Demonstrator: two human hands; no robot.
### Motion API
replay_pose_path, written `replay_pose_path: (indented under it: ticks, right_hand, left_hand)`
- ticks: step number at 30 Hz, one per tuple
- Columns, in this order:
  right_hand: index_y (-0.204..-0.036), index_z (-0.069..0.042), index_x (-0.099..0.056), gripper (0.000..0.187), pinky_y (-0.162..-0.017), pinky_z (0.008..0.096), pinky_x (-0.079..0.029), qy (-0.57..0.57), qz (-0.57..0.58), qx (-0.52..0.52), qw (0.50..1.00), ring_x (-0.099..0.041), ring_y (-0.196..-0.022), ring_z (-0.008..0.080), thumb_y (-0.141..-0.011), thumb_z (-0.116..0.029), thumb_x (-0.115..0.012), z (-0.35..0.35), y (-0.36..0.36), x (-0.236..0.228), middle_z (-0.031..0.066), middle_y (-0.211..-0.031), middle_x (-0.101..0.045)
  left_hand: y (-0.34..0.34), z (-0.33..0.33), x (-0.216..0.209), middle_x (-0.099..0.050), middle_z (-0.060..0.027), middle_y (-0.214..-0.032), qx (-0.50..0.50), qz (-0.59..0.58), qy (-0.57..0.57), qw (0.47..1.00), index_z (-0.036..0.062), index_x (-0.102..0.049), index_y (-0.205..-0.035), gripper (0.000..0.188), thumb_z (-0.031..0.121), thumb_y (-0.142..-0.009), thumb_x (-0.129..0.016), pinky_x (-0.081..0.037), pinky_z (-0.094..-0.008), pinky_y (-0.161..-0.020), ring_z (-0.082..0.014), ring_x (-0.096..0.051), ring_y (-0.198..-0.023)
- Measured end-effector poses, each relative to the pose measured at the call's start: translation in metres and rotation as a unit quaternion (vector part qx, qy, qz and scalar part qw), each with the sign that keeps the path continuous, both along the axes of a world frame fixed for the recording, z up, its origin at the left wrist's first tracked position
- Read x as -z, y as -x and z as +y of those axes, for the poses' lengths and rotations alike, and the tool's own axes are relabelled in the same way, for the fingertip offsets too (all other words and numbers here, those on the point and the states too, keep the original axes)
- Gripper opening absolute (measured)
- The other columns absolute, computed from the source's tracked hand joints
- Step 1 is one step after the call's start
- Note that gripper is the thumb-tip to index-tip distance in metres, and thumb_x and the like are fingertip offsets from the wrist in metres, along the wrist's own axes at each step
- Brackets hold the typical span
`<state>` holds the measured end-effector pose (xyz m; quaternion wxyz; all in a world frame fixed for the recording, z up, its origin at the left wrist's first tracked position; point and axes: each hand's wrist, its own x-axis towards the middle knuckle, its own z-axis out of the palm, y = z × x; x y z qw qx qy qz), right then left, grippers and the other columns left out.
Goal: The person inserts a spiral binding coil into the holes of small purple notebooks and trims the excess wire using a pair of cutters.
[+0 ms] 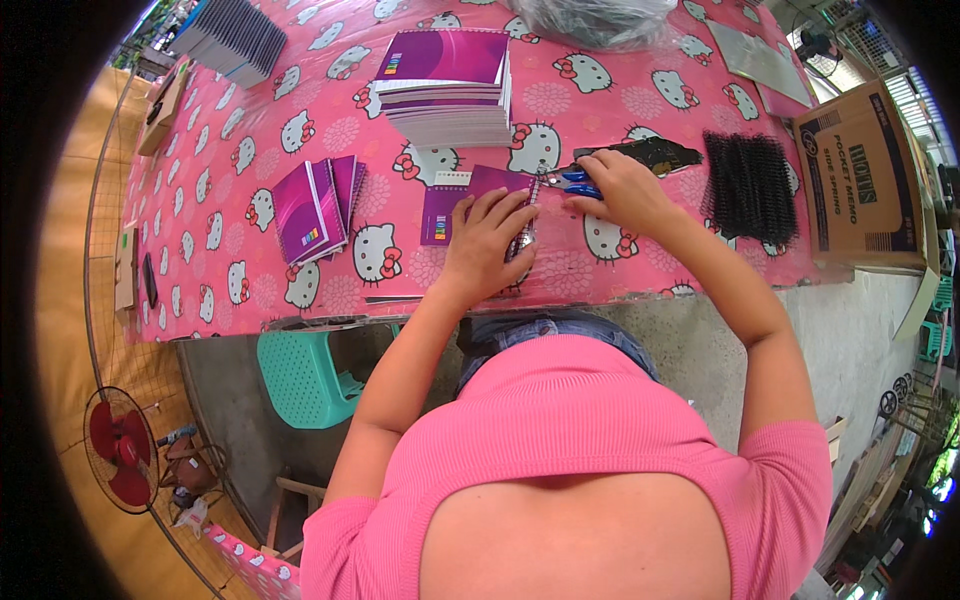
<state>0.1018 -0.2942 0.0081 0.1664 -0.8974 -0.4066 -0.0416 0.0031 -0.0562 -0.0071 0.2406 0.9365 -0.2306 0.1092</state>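
My left hand (487,240) lies flat on a small purple memo notebook (436,216), its fingers stretched over the cover. A dark spiral wire (533,200) runs along that notebook's right edge. My right hand (622,192) is closed round blue-handled pliers (578,183), whose metal jaws touch or nearly touch the top end of the spiral. Part of the notebook is hidden under my left fingers. Left of it lie a few spiral-bound purple notebooks (312,212), fanned over each other. Just beyond my hands stands a tall stack of purple notebooks (445,90).
A bundle of black spiral wires (750,188) lies to the right, beside a brown cardboard box (860,175). A black strip-like piece (655,155) is behind my right hand. Another notebook stack (230,40) stands far left, and a clear plastic bag (590,20) at the back.
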Motion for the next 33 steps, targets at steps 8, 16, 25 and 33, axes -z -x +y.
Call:
replay_pose_path:
  ticks: [8, 16, 25, 33]
  right_hand:
    - [-0.097, -0.004, -0.061, 0.037, -0.071, 0.0407, -0.048, 0.132, 0.111, 0.117, 0.978, -0.060, -0.086, 0.0319, -0.077, -0.034, -0.071, 0.008, 0.008, -0.020, 0.0127, -0.092, -0.060]
    - [-0.095, -0.006, -0.060, 0.036, -0.073, 0.0411, -0.047, 0.031, -0.080, 0.006, 0.996, -0.060, -0.088, 0.0292, -0.076, -0.035, -0.070, 0.008, 0.004, -0.022, 0.0109, -0.094, -0.059]
    - [-0.098, 0.000, -0.061, 0.040, -0.060, 0.0444, -0.051, -0.067, 0.627, 0.224, 0.743, -0.066, -0.064, 0.0292, -0.083, -0.037, -0.066, 0.017, -0.007, -0.043, 0.0146, -0.075, -0.065]
    - [-0.113, -0.002, -0.058, 0.050, -0.087, 0.0437, -0.047, 0.038, -0.006, 0.122, 0.992, -0.056, -0.107, 0.0345, -0.074, -0.030, -0.073, -0.001, 0.059, -0.011, 0.0214, -0.114, -0.056]
  left_hand:
    - [0.000, 0.001, 0.001, -0.053, -0.0040, -0.131, -0.004, 0.005, 0.004, 1.000, 0.0148, -0.058, -0.121, 0.046, 0.027, -0.078, -0.068, -0.028, -0.0480, -0.103, -0.0267, -0.044, -0.124]
    - [0.000, 0.000, 0.001, -0.054, -0.0043, -0.130, -0.007, -0.003, 0.010, 1.000, 0.0144, -0.059, -0.120, 0.045, 0.026, -0.077, -0.067, -0.029, -0.0480, -0.102, -0.0268, -0.045, -0.123]
    - [0.000, -0.001, 0.003, -0.054, -0.0045, -0.130, -0.008, -0.013, 0.019, 1.000, 0.0138, -0.060, -0.120, 0.045, 0.025, -0.077, -0.067, -0.029, -0.0475, -0.102, -0.0268, -0.045, -0.123]
    - [0.004, -0.001, -0.007, -0.057, -0.0134, -0.128, 0.011, 0.055, 0.091, 0.994, 0.0113, -0.059, -0.121, 0.046, 0.013, -0.075, -0.064, -0.028, -0.0550, -0.107, -0.0349, -0.046, -0.127]
